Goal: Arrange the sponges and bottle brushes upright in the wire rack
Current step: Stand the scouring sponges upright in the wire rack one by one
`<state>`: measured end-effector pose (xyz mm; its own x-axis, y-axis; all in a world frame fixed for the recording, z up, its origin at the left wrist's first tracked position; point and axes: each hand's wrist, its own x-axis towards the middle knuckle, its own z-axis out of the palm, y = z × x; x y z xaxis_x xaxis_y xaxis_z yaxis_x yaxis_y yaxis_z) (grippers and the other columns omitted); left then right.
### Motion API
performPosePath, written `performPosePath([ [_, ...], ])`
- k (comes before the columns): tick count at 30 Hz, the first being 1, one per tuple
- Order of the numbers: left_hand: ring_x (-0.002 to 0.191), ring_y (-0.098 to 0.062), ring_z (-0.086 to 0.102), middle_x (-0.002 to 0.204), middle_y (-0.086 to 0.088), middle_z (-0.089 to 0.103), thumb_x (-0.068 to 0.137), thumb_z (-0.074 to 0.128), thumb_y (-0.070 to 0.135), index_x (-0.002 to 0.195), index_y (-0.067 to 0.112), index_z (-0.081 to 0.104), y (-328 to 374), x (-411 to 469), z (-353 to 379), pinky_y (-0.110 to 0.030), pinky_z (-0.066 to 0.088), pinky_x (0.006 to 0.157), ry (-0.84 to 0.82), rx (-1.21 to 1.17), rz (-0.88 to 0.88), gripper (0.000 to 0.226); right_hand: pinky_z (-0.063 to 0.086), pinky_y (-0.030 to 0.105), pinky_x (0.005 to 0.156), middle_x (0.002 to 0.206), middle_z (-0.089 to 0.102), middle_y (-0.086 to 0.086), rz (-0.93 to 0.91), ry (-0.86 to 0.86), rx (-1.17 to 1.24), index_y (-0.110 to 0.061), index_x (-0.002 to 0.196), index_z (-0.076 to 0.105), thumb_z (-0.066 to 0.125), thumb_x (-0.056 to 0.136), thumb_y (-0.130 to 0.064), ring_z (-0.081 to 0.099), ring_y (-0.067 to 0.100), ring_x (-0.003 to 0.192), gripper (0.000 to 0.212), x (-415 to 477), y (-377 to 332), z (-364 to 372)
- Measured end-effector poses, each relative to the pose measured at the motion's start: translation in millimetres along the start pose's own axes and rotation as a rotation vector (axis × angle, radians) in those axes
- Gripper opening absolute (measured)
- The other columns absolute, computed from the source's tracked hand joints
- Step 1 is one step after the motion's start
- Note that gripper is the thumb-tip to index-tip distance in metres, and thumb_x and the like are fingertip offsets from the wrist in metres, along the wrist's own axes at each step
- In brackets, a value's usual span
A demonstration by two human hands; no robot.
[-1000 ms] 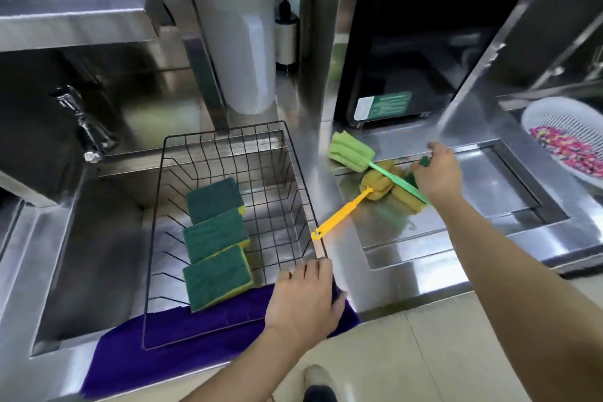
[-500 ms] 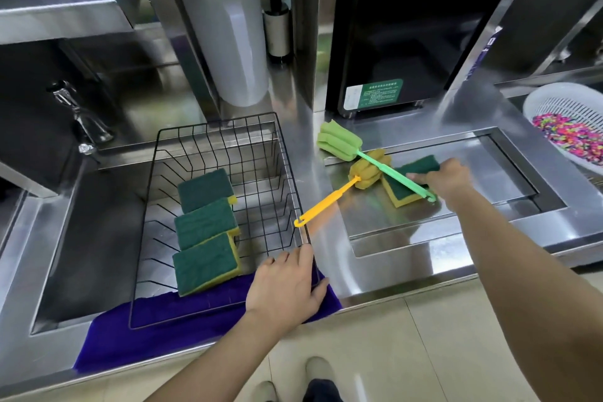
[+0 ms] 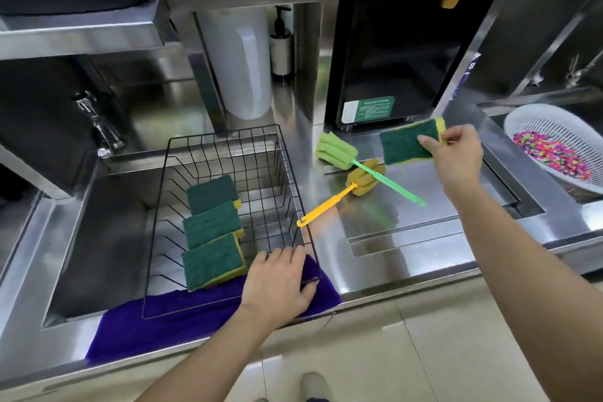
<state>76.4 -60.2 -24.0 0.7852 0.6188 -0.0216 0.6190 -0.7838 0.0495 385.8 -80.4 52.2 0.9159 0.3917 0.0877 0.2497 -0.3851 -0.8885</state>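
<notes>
A black wire rack (image 3: 293, 173) sits in the sink on a purple cloth (image 3: 163, 320). Three green-and-yellow sponges (image 3: 212, 228) lean in a row in its left half. My left hand (image 3: 277, 284) grips the rack's near right corner. My right hand (image 3: 456, 157) holds a fourth green-and-yellow sponge (image 3: 404, 143) in the air above the counter, right of the rack. Two bottle brushes lie crossed on the counter: a green one (image 3: 336, 152) and a yellow one (image 3: 362, 181), whose handle tip rests on the rack's right rim.
A tap (image 3: 98, 127) stands at the sink's back left. A white cylinder (image 3: 241, 62) and a pump bottle (image 3: 280, 42) stand behind the rack. A black machine (image 3: 391, 42) is behind the brushes. At far right sits a white colander (image 3: 528, 124) of coloured bits.
My right hand has picked the sponge up from under the brushes and lifted it up and back. My left hand stays on the rack's corner.
</notes>
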Motion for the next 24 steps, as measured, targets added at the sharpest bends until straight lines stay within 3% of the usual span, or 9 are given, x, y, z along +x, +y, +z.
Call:
performPosePath([
  [2,0.093,-0.023,0.055,0.099,0.001,0.059,0.082,0.04,0.051,0.106,0.017,0.052,-13.2,-6.2,-0.4,-0.036,0.037,0.08,0.042,-0.028,0.001,0.043,0.036,0.012,0.059,0.074,0.045,-0.008,-0.001,-0.043,0.101,-0.016,0.082,0.046,0.074,0.078,-0.025,0.046,0.015,0.075,0.03,-7.4,-12.9,14.1],
  [5,0.071,-0.025,0.055,0.076,-0.002,0.058,0.073,0.041,0.052,0.082,0.013,0.056,-37.3,-18.2,1.5,-0.036,0.034,0.068,0.13,-0.021,-0.028,0.043,0.039,0.01,0.061,0.073,0.045,-0.011,0.034,-0.132,0.2,-0.016,0.084,0.05,0.074,0.078,-0.029,0.048,0.009,0.069,0.028,-23.7,-29.3,46.6],
  [8,0.075,-0.025,0.054,0.08,-0.003,0.059,0.074,0.043,0.056,0.085,0.012,0.058,-59.1,-31.3,1.3,-0.036,0.031,0.072,0.124,-0.015,-0.062,0.048,0.047,0.025,0.072,0.074,0.048,-0.008,0.086,-0.229,0.272,-0.012,0.088,0.053,0.073,0.078,-0.031,0.051,0.014,0.075,0.03,-42.0,-41.8,86.9],
  [11,0.079,-0.025,0.054,0.085,-0.004,0.06,0.075,0.045,0.06,0.088,0.012,0.06,-76.9,-43.6,0.6,-0.036,0.032,0.076,0.117,-0.028,-0.089,0.052,0.048,0.041,0.082,0.07,0.05,-0.003,0.178,-0.328,0.32,-0.018,0.068,0.048,0.075,0.076,-0.029,0.051,0.021,0.081,0.03,-63.3,-55.5,131.7],
  [14,0.084,-0.025,0.055,0.09,-0.004,0.061,0.073,0.046,0.062,0.093,0.012,0.06,-91.7,-53.1,0.5,-0.037,0.035,0.082,0.106,-0.068,-0.104,0.056,0.048,0.042,0.087,0.069,0.05,-0.001,0.237,-0.425,0.318,-0.017,0.062,0.047,0.075,0.076,-0.029,0.051,0.023,0.082,0.033,-82.8,-69.4,174.5],
  [18,0.092,-0.026,0.055,0.097,-0.005,0.062,0.071,0.041,0.063,0.098,0.012,0.06,-106.0,-59.2,2.3,-0.039,0.031,0.091,0.091,-0.088,-0.107,0.061,0.051,0.044,0.091,0.087,0.059,0.006,0.332,-0.492,0.335,-0.006,0.083,0.06,0.076,0.075,-0.031,0.056,0.025,0.087,0.031,-102.4,-84.1,223.0],
  [20,0.093,-0.026,0.054,0.099,-0.005,0.061,0.073,0.04,0.064,0.098,0.012,0.059,-107.6,-59.4,4.2,-0.04,0.03,0.092,0.069,-0.074,-0.098,0.061,0.055,0.042,0.089,0.092,0.06,0.007,0.38,-0.527,0.351,-0.01,0.075,0.056,0.076,0.076,-0.028,0.059,0.026,0.091,0.027,-109.7,-88.2,242.7],
  [24,0.094,-0.025,0.052,0.1,-0.004,0.06,0.074,0.041,0.063,0.101,0.013,0.058,-107.4,-57.9,6.6,-0.041,0.03,0.091,0.046,-0.067,-0.095,0.058,0.053,0.046,0.093,0.075,0.055,0.001,0.384,-0.559,0.323,-0.015,0.065,0.049,0.076,0.076,-0.026,0.056,0.024,0.086,0.031,-117.5,-92.2,277.1],
])
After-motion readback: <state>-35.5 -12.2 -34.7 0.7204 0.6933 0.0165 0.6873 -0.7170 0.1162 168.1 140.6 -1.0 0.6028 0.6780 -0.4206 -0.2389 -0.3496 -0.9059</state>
